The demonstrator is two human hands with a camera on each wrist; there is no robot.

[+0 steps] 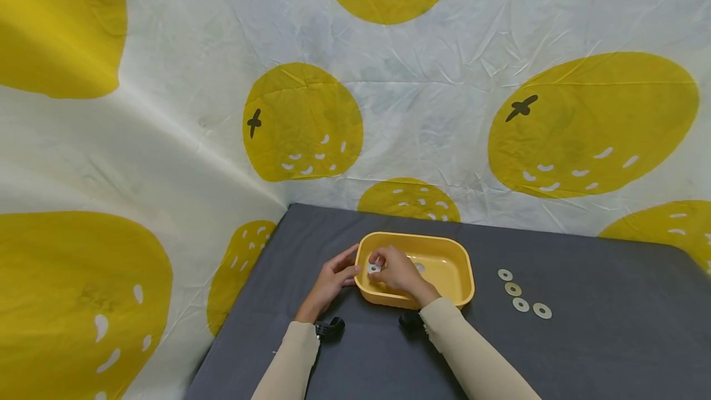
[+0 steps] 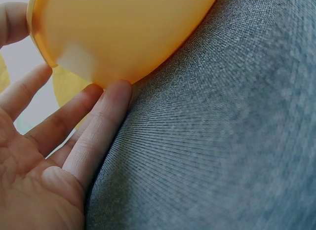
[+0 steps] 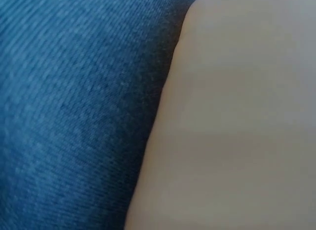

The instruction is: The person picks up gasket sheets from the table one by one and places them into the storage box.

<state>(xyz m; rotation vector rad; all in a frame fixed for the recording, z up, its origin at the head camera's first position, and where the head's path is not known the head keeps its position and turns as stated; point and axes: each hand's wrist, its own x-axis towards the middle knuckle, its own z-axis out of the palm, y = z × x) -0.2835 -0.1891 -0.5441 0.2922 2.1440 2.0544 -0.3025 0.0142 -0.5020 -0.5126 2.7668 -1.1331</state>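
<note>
A yellow plastic tray with raised walls rests on the dark cloth. My left hand touches its left end, fingers fairly straight against the outer wall and rim; the left wrist view shows those fingertips on the tray wall. Over the tray's left part, my right hand pinches a flat metal washer between thumb and fingers. Another washer lies on the tray floor, partly behind the right hand. The right wrist view holds only a blurred pale surface and blue cloth.
Several more washers lie loose on the dark cloth, right of the tray. Behind and to the left hangs a white curtain printed with yellow fruit. Each wrist carries a dark strapped device.
</note>
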